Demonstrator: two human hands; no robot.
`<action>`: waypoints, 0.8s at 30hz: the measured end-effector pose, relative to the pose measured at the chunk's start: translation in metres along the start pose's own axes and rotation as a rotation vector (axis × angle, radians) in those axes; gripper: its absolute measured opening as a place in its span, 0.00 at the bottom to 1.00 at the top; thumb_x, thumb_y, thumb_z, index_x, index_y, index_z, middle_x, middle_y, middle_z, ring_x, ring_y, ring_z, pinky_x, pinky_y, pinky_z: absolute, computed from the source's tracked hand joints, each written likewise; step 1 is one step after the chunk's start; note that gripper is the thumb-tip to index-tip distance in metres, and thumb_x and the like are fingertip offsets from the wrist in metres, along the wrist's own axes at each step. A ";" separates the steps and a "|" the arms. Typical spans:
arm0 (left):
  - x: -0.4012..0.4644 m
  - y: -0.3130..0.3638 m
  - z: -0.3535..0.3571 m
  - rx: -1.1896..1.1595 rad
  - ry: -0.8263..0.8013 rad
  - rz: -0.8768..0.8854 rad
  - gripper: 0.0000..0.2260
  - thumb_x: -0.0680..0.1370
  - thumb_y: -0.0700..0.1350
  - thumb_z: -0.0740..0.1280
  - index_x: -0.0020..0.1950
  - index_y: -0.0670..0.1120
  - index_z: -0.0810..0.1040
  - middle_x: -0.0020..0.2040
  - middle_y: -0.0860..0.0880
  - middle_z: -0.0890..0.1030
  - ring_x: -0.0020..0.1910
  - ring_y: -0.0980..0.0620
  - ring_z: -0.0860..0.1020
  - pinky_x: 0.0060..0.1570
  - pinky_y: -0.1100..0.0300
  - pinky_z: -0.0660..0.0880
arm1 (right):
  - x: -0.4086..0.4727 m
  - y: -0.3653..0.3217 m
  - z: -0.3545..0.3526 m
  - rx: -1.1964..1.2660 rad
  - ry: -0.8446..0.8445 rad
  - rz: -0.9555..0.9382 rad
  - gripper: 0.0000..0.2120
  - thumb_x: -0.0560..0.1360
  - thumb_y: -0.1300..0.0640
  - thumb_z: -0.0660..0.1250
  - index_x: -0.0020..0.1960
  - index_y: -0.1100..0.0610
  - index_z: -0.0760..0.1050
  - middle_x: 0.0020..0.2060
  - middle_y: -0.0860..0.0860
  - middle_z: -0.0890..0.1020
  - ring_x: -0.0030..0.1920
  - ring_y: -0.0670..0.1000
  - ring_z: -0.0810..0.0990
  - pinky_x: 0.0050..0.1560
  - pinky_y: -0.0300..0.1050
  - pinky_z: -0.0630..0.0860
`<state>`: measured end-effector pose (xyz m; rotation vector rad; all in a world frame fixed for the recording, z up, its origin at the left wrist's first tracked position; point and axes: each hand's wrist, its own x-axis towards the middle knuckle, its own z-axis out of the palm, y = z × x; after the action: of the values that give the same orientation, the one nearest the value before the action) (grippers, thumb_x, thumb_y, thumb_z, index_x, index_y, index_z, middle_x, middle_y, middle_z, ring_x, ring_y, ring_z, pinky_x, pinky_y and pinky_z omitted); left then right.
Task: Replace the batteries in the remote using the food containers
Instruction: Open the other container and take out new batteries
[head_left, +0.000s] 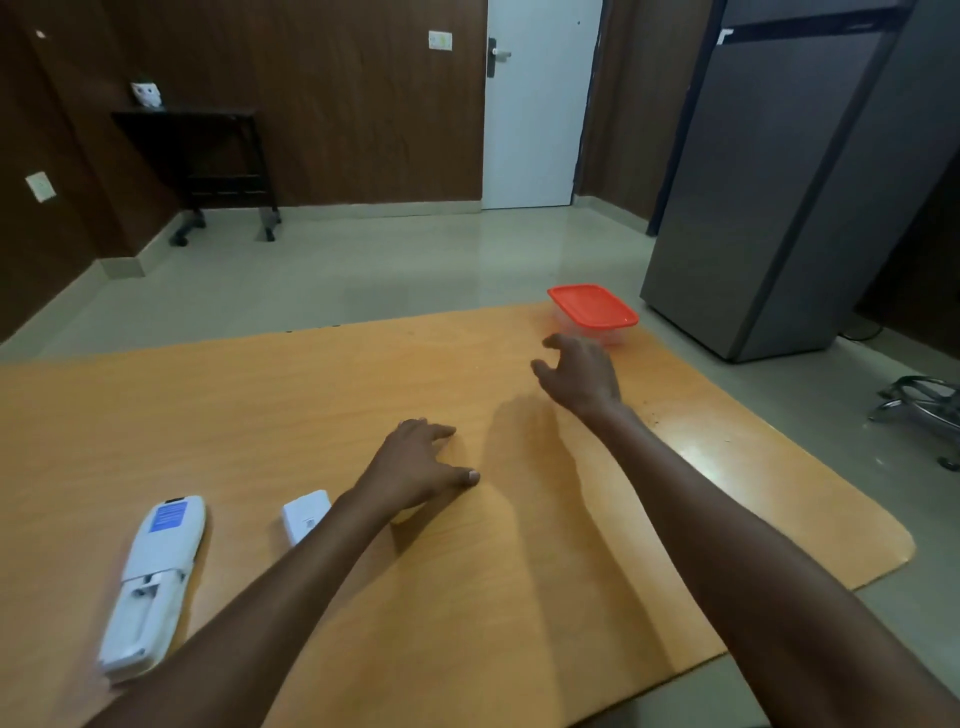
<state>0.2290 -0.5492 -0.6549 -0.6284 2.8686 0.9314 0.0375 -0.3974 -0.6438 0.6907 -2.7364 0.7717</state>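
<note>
right hand (582, 371) stretches out, fingers spread and empty, just short of the red-lidded container (593, 310) at the counter's (519, 545) far corner; its contents are too faint to read. left hand (415, 467) lies loose, holding nothing. remote (150, 582) lies back-up, compartment open; the left forearm half hides its cover (304, 514).

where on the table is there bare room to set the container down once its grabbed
The widest bare patch of table lies between the two forearms, from the left hand back to the near edge. The far-left stretch beyond the remote is also bare. The near-left is crowded: remote, battery cover and left forearm. The right hand nearly reaches the container.
</note>
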 end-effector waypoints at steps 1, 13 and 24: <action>-0.005 0.000 -0.005 -0.073 0.044 -0.011 0.32 0.72 0.58 0.75 0.74 0.51 0.71 0.76 0.45 0.69 0.75 0.45 0.66 0.68 0.52 0.66 | -0.014 -0.013 -0.001 0.015 -0.012 -0.039 0.19 0.76 0.52 0.70 0.64 0.58 0.80 0.61 0.56 0.83 0.61 0.58 0.80 0.61 0.51 0.76; -0.178 -0.122 -0.108 -0.334 0.507 -0.180 0.13 0.75 0.52 0.74 0.58 0.52 0.83 0.56 0.49 0.83 0.57 0.52 0.79 0.53 0.59 0.70 | -0.178 -0.208 0.016 0.404 -0.196 -0.349 0.16 0.74 0.51 0.73 0.58 0.59 0.83 0.52 0.53 0.87 0.51 0.51 0.84 0.55 0.50 0.81; -0.327 -0.246 -0.120 0.036 0.953 -0.523 0.12 0.77 0.46 0.67 0.60 0.51 0.80 0.67 0.45 0.76 0.75 0.39 0.61 0.73 0.45 0.60 | -0.315 -0.365 0.081 0.487 -0.626 -0.612 0.25 0.74 0.55 0.73 0.70 0.52 0.74 0.59 0.53 0.84 0.54 0.51 0.83 0.58 0.48 0.79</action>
<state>0.6342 -0.6808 -0.6337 -2.1656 3.0540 0.5696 0.4841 -0.5962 -0.6537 2.0471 -2.5227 1.2121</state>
